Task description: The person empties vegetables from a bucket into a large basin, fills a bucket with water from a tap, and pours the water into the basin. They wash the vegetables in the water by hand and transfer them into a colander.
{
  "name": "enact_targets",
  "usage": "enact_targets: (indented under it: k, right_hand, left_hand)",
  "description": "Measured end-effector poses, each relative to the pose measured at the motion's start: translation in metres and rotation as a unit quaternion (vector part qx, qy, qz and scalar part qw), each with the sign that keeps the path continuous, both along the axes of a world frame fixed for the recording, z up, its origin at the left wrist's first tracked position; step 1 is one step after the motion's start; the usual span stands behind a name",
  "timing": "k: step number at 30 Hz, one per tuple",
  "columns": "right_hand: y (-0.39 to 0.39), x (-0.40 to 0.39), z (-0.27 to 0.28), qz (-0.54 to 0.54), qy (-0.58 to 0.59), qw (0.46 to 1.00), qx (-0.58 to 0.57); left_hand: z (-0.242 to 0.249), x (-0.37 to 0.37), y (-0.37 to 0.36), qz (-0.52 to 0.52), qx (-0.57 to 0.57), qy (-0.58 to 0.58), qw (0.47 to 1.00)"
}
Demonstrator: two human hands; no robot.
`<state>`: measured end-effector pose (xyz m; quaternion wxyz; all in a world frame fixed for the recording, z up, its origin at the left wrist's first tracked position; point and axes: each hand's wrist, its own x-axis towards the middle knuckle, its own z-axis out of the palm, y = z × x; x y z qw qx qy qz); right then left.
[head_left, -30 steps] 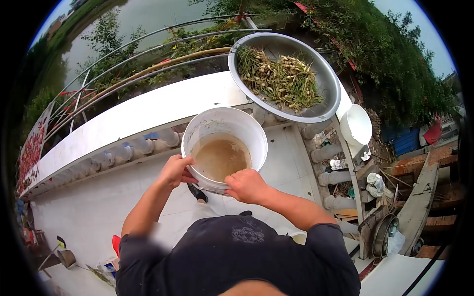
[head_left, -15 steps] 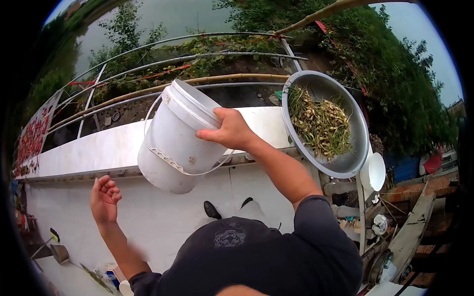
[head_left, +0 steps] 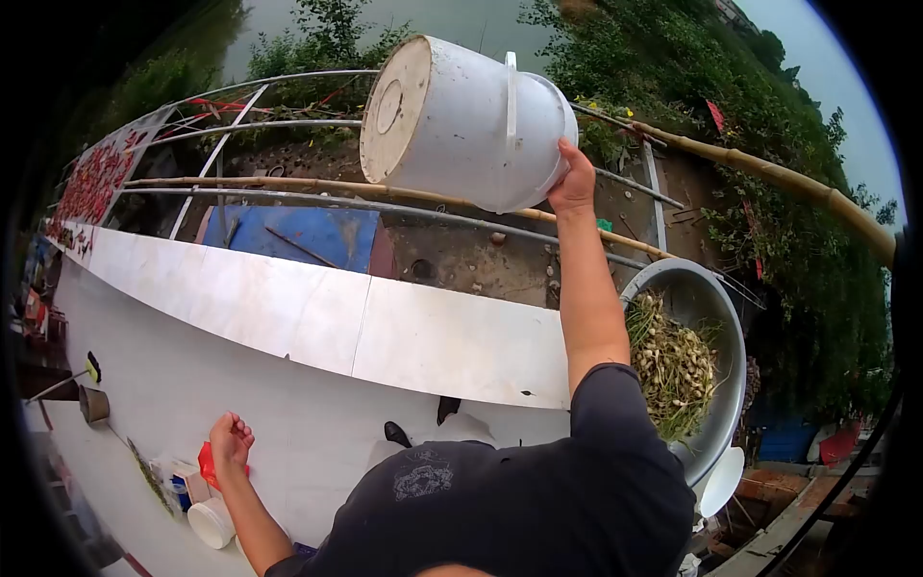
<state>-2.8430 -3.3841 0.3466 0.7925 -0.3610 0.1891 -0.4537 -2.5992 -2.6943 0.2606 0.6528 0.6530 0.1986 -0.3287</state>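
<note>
My right hand [head_left: 574, 180] grips the rim of a white plastic bucket [head_left: 461, 125], out beyond the ledge and over the railing. The bucket lies tipped on its side, its dirty base facing left and its mouth turned right, so its inside is hidden. Low on the left, my left hand [head_left: 231, 443] hangs over the floor with fingers loosely curled and nothing in it. A grey metal basin [head_left: 733, 356] sits at the right end of the ledge, beyond my right forearm. In it lie small pale bulbs with green stalks [head_left: 668, 365].
The white ledge [head_left: 288, 303] runs along a railing with a bamboo pole [head_left: 317, 183]. Below lies a blue sheet [head_left: 288, 240]. Red pieces resembling chillies [head_left: 96, 178] cover a panel at far left. A white bowl [head_left: 721, 483] is by the basin; a white tub [head_left: 212, 522] stands lower left.
My right hand has swung the bucket up and outward over the railing, tipping it from nearly upright onto its side. My left hand has dropped lower. The view has shifted.
</note>
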Motion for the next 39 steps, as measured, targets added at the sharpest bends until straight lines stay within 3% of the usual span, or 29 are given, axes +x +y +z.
enact_targets:
  k: [7,11,14,22,28,32,37,39]
  right_hand:
    - [-0.072,-0.004,-0.01,-0.046,-0.118,0.992,0.026]
    - [-0.087,-0.006,0.004,-0.126,-0.135,0.983,0.005]
    - [-0.096,-0.013,0.01,-0.103,-0.137,0.985,0.012]
    - [-0.111,-0.021,0.005,-0.139,-0.001,0.99,-0.028]
    - [-0.136,-0.013,-0.001,-0.109,0.074,0.99,-0.041]
    - [-0.079,0.038,0.024,-0.137,0.181,0.955,-0.193]
    - [0.078,0.115,0.057,-0.137,0.331,0.843,-0.4]
    - [0.127,0.143,0.055,-0.089,0.309,0.842,-0.432]
  left_hand:
    - [-0.045,-0.027,-0.006,0.023,0.116,0.075,0.99]
    - [-0.052,-0.049,-0.009,0.011,0.243,0.072,0.967]
    - [-0.078,-0.065,0.019,0.007,0.259,0.103,0.96]
    - [-0.096,-0.135,0.035,-0.039,0.27,0.152,0.95]
    - [-0.098,-0.182,0.052,0.005,0.248,0.167,0.954]
    - [-0.119,-0.208,0.089,0.051,0.222,0.166,0.959]
    - [-0.143,-0.242,0.151,0.117,0.182,0.186,0.959]
    - [-0.16,-0.251,0.185,0.127,0.152,0.205,0.959]
